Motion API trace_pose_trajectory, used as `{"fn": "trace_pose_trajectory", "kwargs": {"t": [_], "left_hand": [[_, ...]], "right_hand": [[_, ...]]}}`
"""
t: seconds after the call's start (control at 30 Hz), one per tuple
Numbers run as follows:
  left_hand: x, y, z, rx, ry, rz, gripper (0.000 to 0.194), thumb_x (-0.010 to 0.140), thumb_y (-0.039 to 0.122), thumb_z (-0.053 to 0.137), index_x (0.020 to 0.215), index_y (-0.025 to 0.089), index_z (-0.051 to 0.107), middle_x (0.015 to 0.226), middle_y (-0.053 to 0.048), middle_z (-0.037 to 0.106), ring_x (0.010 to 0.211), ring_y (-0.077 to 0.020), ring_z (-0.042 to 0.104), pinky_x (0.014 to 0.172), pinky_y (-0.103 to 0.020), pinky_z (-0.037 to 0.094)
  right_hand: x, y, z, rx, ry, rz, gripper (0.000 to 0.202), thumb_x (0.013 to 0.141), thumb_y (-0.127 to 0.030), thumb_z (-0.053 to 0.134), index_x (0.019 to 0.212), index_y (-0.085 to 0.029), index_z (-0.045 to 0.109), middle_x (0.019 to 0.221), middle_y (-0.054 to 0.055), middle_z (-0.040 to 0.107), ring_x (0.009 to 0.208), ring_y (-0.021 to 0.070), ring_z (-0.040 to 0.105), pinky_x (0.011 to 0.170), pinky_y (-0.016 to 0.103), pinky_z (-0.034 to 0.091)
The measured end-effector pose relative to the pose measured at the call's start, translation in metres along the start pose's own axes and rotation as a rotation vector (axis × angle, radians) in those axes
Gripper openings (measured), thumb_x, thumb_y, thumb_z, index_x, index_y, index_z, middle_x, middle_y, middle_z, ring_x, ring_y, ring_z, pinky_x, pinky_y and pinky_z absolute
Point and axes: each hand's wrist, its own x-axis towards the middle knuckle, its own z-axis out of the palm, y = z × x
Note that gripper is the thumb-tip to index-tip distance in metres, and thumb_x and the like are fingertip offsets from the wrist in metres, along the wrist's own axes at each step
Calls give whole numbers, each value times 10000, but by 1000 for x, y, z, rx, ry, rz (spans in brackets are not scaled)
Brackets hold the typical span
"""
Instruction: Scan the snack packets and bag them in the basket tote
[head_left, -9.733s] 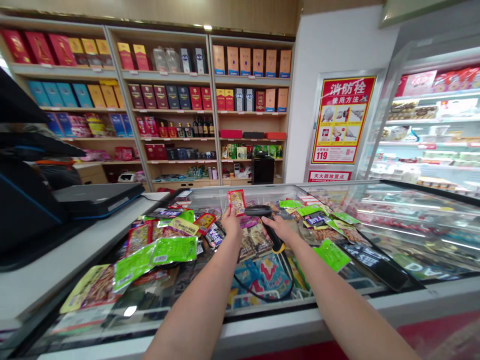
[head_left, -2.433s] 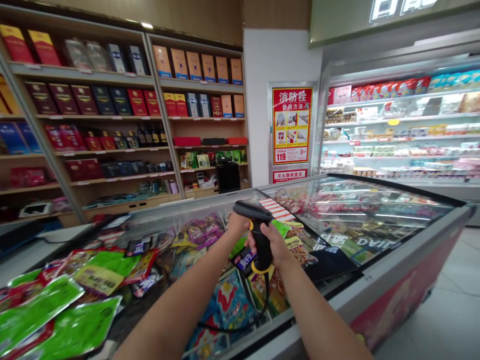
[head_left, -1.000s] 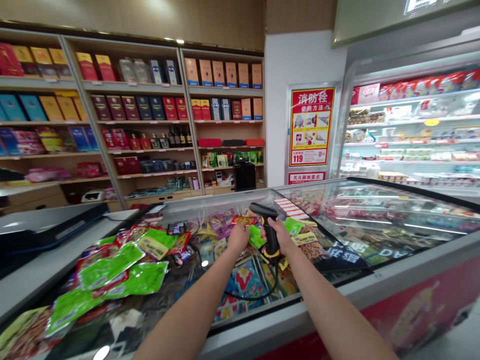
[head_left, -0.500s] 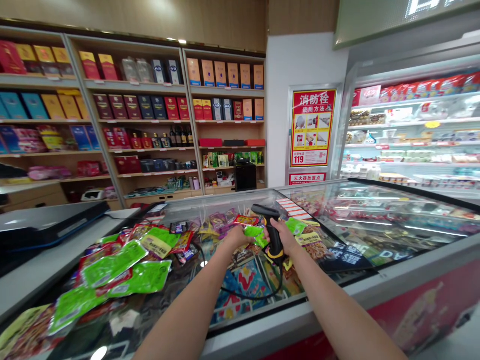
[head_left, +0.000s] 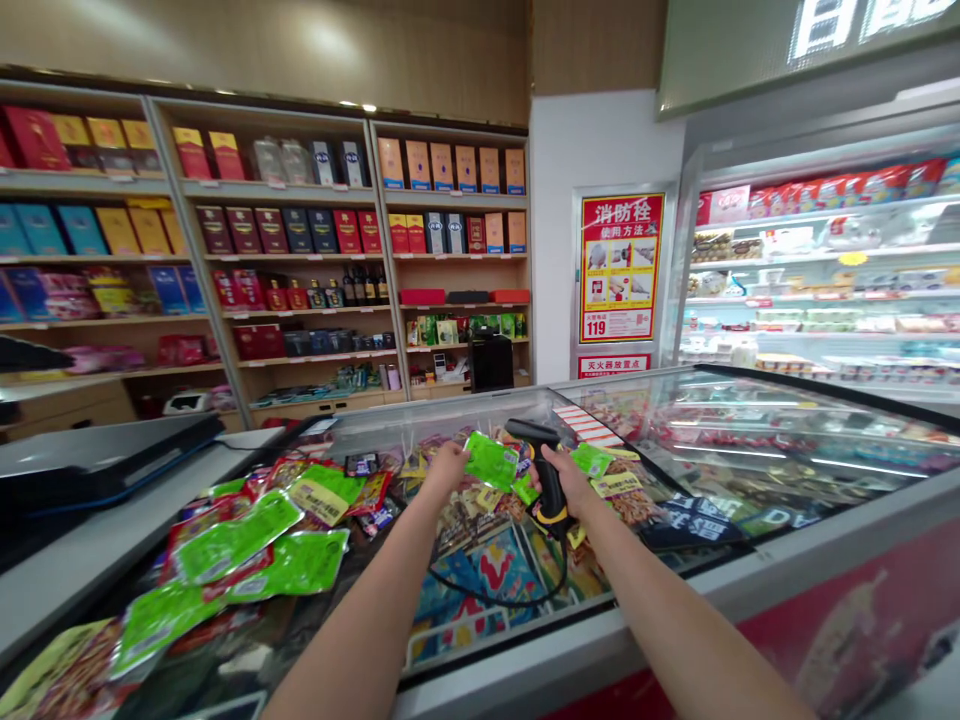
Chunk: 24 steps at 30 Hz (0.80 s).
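My left hand [head_left: 448, 468] pinches the left edge of a bright green snack packet [head_left: 491, 461] above the freezer's glass lid. In my right hand [head_left: 564, 478] is a black and yellow barcode scanner [head_left: 551, 480], gripped by its handle, with its head toward the packet. The scanner's black cable [head_left: 499, 602] loops down over the glass. Just behind the scanner handle shows another green packet [head_left: 526, 488]; whether my right fingers touch it I cannot tell. Close to the right hand lie a green packet [head_left: 592, 458] and a brown snack packet with a yellow label [head_left: 628, 487].
A heap of green and red snack packets [head_left: 238, 537] covers the lid's left part. Left of it stands a counter [head_left: 112, 520] with a flat black device [head_left: 105, 460]. Shelves of boxed goods [head_left: 285, 230] line the back wall; a lit chiller [head_left: 825, 270] stands at right.
My left hand has moved left, drawing the green packet out from beside the scanner so its face shows. My right hand and scanner stay nearly in place. The view has tilted slightly up.
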Motion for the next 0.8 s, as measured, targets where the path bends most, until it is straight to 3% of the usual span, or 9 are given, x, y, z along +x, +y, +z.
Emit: {"fn": "trace_pose_trajectory", "kwargs": {"t": [0.13,0.23,0.4,0.53,0.67,0.8], "left_hand": [[-13,-10,-17,-436,19,-44,78,895,274,382,949,223,407,748,17,645,573,-145,664,603,-285,528],[-10,-29,-32,-522,62,-4,66,897,267,406,945,223,393,669,30,624,537,-147,658,577,-280,534],[16,-53,-52,-675,236,-2,49,906,228,386,952,233,368,688,32,607,511,-147,650,561,-306,548],[29,-59,-51,-815,292,42,131,876,160,416,982,228,382,789,13,626,539,-127,653,595,-307,557],[29,-68,-40,-800,204,186,185,791,218,568,951,190,479,820,-8,651,609,-135,660,605,-287,556],[29,-75,-32,-798,166,314,316,681,314,670,938,163,565,901,-38,670,798,-189,665,682,-321,566]], "right_hand": [[1,1,0,16,-10,-8,491,626,-621,673,697,-149,558,488,-9,567,382,100,495,391,218,390],[0,1,-1,23,-17,-7,489,633,-608,681,756,-147,573,498,-13,574,386,100,503,409,221,413],[-1,-1,5,-50,13,18,474,636,-594,677,736,-149,552,493,-5,573,366,102,493,387,224,392],[4,-8,34,-131,98,8,446,635,-573,679,680,-160,517,487,-5,561,375,104,500,366,207,364],[14,-10,71,-187,3,-69,425,650,-572,653,691,-169,523,496,-15,559,392,108,505,403,219,405],[18,1,74,-259,-21,-63,401,680,-568,618,715,-182,518,499,-24,550,393,120,502,390,229,392]]}}
